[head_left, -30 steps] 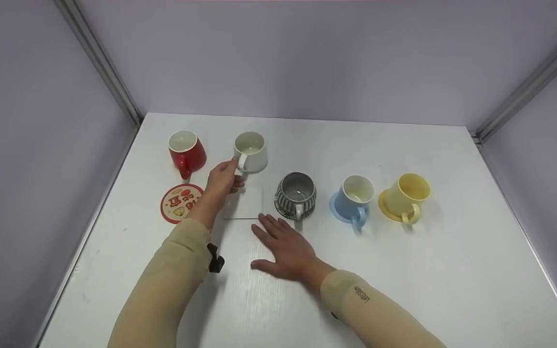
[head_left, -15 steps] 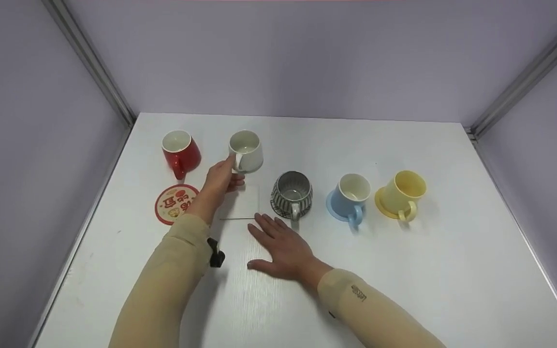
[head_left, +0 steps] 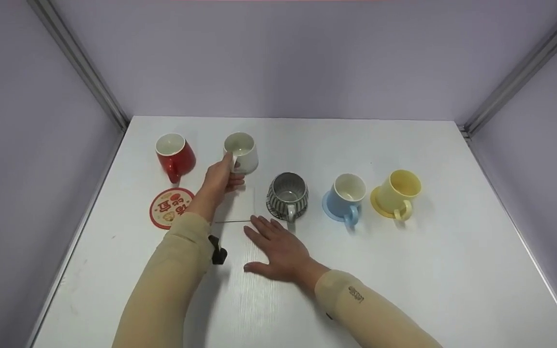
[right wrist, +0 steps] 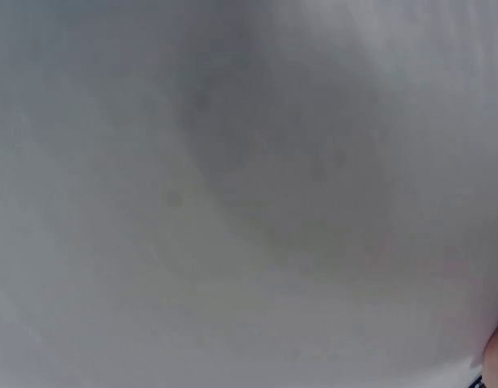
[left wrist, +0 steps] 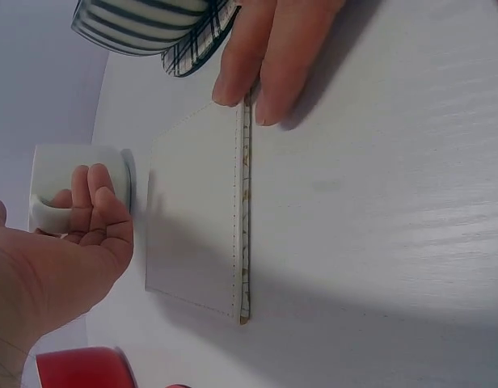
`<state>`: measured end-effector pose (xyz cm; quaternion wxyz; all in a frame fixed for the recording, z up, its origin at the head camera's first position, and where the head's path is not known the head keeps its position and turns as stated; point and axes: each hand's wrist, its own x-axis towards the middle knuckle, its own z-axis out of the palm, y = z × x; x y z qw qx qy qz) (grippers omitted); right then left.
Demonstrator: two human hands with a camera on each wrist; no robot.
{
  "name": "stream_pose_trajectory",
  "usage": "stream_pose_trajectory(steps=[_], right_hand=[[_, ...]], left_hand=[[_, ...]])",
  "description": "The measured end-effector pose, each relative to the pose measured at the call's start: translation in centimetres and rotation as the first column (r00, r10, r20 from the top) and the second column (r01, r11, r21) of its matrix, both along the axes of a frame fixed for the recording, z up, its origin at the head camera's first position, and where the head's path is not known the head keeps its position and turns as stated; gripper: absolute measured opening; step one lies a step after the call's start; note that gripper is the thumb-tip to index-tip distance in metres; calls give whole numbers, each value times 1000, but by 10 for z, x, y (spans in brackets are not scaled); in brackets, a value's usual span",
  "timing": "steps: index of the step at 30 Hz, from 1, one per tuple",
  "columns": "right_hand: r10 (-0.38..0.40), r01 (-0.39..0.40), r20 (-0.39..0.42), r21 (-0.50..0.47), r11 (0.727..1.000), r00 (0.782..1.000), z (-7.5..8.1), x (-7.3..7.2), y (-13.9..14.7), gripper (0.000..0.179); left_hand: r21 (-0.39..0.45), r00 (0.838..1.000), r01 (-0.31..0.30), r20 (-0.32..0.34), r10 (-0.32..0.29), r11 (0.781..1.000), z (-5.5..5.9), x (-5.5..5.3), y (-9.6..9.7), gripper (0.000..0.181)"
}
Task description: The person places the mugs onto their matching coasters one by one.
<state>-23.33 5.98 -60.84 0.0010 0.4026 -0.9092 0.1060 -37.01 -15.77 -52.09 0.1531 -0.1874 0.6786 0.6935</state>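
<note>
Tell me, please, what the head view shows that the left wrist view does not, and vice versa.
Only the head view shows the blue mug, the yellow mug and the sleeves.

Only the left wrist view shows the dotted stitching and patterned side edge of the white square pad.

Both show that pad, the left hand holding the white mug, the striped mug, the red mug and the right hand, the last three only partly in the left wrist view.
</note>
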Motion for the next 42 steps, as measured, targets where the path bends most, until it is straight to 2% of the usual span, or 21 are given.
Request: stream_pose_trajectory(steps=[6, 13, 17, 22, 32, 42], right_hand=[[5, -5, -7, 3, 1000, 1000, -2, 0, 0, 92], [7, -7, -13, -6, 1000, 1000, -2, 1, 0, 91], [14, -15, -20, -18, 1000, 1000, -1, 2, -1, 91], [16, -17, -24, -28, 999, 1000, -2, 1, -2, 92], [13, -13, -11, -32, 999, 1000, -2, 1, -4, 91], [8, -9, -47, -37, 999, 999, -2, 0, -3, 92]], left_hand=[[-10, 1000, -2, 16, 2, 1000, -3, -1, 0, 67], [15, 999, -11, 32, 10, 1000, -4, 0, 5, 65], [32, 1000, -11, 23, 10, 999, -5, 2, 8, 56], [-4, 1000, 0, 7, 0, 1000, -6, 3, 10, 47], [-31, 999, 28, -13, -29, 999, -5, 6, 10, 49], [-1, 999, -9, -51, 9, 1000, -9, 6, 16, 49]])
